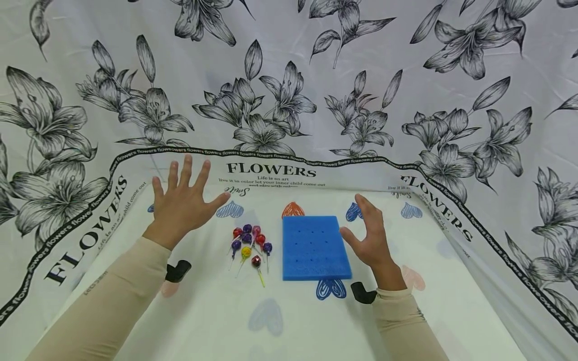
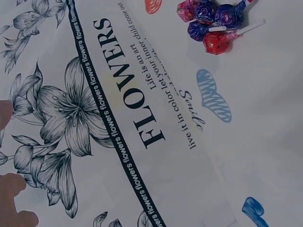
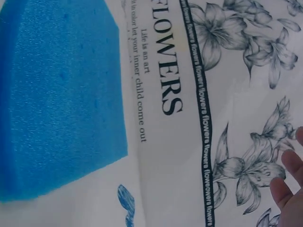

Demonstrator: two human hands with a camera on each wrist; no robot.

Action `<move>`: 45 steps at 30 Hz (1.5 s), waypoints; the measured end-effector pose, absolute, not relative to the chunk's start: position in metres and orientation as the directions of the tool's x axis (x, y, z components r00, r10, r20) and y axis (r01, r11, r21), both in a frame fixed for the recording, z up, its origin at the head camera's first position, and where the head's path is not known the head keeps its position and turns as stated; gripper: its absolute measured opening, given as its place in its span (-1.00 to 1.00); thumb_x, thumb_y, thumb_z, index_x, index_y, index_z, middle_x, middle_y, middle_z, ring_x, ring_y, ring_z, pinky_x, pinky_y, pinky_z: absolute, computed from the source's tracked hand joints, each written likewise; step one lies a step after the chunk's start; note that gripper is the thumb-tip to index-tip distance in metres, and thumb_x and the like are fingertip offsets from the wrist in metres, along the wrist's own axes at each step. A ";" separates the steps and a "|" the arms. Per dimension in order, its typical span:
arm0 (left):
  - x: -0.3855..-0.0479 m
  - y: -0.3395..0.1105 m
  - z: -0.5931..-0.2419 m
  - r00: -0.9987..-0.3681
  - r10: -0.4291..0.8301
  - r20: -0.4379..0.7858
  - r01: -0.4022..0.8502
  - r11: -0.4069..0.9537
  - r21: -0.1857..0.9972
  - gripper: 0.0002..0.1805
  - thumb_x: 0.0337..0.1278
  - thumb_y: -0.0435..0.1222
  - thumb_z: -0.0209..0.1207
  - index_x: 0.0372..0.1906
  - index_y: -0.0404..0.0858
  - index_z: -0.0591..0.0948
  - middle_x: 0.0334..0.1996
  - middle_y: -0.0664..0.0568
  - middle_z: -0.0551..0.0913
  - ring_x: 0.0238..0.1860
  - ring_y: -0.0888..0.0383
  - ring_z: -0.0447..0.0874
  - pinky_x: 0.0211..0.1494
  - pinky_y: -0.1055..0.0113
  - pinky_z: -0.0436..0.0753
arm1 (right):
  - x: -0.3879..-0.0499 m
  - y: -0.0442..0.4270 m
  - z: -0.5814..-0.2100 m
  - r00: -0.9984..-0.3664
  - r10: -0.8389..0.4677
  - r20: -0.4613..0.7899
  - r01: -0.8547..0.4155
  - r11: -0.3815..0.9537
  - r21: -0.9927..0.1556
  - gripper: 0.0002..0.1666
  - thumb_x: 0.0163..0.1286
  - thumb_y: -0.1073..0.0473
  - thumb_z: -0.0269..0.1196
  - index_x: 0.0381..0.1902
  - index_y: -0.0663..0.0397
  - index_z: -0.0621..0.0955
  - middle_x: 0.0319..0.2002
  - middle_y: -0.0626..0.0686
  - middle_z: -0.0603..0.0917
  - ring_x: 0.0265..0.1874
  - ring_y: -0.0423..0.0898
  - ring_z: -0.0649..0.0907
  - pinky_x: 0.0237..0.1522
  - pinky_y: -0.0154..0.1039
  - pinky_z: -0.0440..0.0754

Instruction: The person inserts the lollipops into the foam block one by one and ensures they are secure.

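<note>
My left hand (image 1: 182, 203) is held up with its fingers spread wide, left of a cluster of lollipops, and it holds nothing. Near the right edge of a blue foam block (image 1: 313, 248), my right hand (image 1: 372, 233) hovers with thumb and fingers apart, also holding nothing. Several small holes dot the block's top. The lollipops lie together on the table: a yellow lollipop (image 1: 246, 252), a dark red lollipop (image 1: 256, 261) with a yellow stick, and several in purple, red and pink. In the left wrist view, purple and red lollipops (image 2: 216, 42) appear at the top.
A white cloth with printed hearts covers the table (image 1: 217, 321). Behind it hangs a white curtain (image 1: 289, 50) with black flower prints, and its lettered border runs along the back and both sides. Black straps (image 1: 178, 271) show at both wrists.
</note>
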State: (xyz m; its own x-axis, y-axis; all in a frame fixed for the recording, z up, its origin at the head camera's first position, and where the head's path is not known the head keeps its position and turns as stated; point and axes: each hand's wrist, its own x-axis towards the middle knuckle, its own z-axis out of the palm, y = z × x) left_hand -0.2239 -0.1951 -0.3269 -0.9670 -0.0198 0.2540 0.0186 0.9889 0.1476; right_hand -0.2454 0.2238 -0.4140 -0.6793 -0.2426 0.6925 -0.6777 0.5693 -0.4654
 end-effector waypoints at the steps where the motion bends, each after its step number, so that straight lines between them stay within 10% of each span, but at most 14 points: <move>1: -0.224 -0.195 -0.328 -0.967 -0.020 0.256 0.018 0.989 0.145 0.04 0.11 0.48 -0.30 0.55 -0.01 -0.21 0.49 -0.15 -0.47 0.41 -0.13 -0.70 0.20 -0.25 -0.69 | -0.245 0.224 -0.418 -0.698 -0.238 0.675 -0.663 0.572 -0.484 -0.07 0.29 -0.21 0.20 0.46 0.13 0.22 0.43 0.13 0.22 0.37 0.13 0.20 0.25 0.37 0.12; 15: -0.221 -0.190 -0.336 -0.971 -0.006 0.241 0.027 0.991 0.130 0.06 0.09 0.49 -0.31 0.55 -0.03 -0.17 0.50 -0.18 -0.39 0.43 -0.18 -0.62 0.25 -0.33 -0.56 | -0.238 0.221 -0.487 -0.911 -0.193 0.365 -0.401 0.620 -0.674 -0.07 0.28 -0.14 0.25 0.51 -0.03 0.16 0.46 0.15 0.17 0.39 0.22 0.13 0.19 0.44 0.15; 45: -0.217 -0.172 -0.342 -0.967 0.035 0.253 0.074 0.986 0.147 0.04 0.13 0.45 -0.23 0.56 -0.05 -0.14 0.51 -0.18 -0.33 0.45 -0.20 -0.54 0.29 -0.33 -0.49 | -0.237 0.229 -0.521 -0.935 -0.323 0.144 -0.344 0.734 -0.585 -0.11 0.25 -0.24 0.24 0.44 0.02 0.31 0.47 0.10 0.15 0.39 0.30 0.10 0.23 0.42 0.10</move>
